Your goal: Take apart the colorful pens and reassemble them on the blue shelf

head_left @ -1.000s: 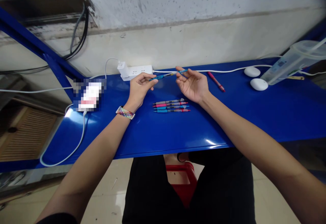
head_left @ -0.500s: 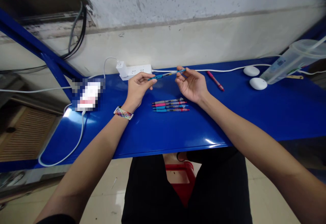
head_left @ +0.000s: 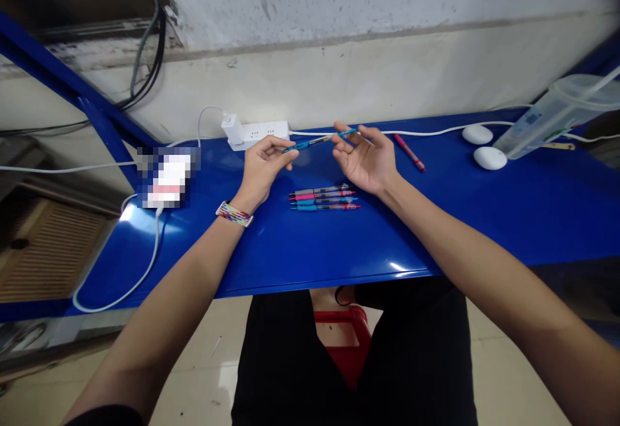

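My left hand pinches the blue grip end of a pen between thumb and fingertips, above the desk. A thin refill stretches from it toward the right. My right hand, palm turned up, holds the blue rear part of the pen between thumb and index finger; its other fingers are loosely curled. Whether the two parts are fully separate I cannot tell. Below the hands, several clear-barrelled pens with pink, red and blue parts lie side by side in a row, tips to the left.
A red pen lies right of my right hand. Two white rounded objects and a tilted translucent container are farther right. A white power strip with cables runs along the wall; a blurred phone-like object lies left on the blue desk.
My right hand has shifted slightly right with the blue rear part, and its index finger has lifted a little. My left hand stays nearly still.
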`<state>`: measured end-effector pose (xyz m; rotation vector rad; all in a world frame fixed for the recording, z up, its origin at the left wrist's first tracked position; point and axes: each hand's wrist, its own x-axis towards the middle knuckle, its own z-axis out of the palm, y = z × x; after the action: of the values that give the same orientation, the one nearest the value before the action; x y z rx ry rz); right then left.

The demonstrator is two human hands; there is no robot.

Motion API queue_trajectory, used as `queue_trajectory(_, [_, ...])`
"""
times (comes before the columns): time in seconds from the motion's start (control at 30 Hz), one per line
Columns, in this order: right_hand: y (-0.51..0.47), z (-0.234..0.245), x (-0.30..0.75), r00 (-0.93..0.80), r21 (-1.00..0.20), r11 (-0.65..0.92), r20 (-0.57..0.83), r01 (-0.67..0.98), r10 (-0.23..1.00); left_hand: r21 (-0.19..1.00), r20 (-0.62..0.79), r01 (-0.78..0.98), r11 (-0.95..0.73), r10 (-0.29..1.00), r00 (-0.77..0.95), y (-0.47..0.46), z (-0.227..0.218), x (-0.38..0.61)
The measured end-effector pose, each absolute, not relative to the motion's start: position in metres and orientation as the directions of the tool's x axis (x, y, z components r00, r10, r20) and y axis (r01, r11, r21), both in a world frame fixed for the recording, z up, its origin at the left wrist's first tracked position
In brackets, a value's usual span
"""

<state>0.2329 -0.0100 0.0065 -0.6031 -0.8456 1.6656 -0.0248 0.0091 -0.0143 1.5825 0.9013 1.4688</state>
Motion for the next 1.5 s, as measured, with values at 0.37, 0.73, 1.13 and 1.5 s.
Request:
queue_trajectory(0.37, [-0.012, 0.005, 0.245, -0.232, -0.961, 0.275, 0.261, 0.033, 0.937, 0.879, 0.377, 0.196, -0.435, 0.885, 0.272, -0.007, 0.005, -0.032])
queue_trajectory(0.73, [-0.015, 0.007, 0.261, -0.499, -0.751, 0.486, 0.242, 0.446, 0.832, 0.592, 0.322, 0.552, -0.587, 0.800, 0.506, -0.024, 0.009, -0.028])
queue_trajectory(1.13, [-0.018, 0.011, 0.260, -0.531, -0.707, 0.497, 0.200, 0.504, 0.823, 0.568, 0.276, 0.565, -0.598, 0.786, 0.554, -0.023, 0.008, -0.028])
queue_trajectory(1.5, [-0.020, 0.008, 0.259, -0.543, -0.688, 0.519, 0.212, 0.507, 0.812, 0.566, 0.278, 0.561, -0.605, 0.780, 0.561, -0.021, 0.007, -0.029])
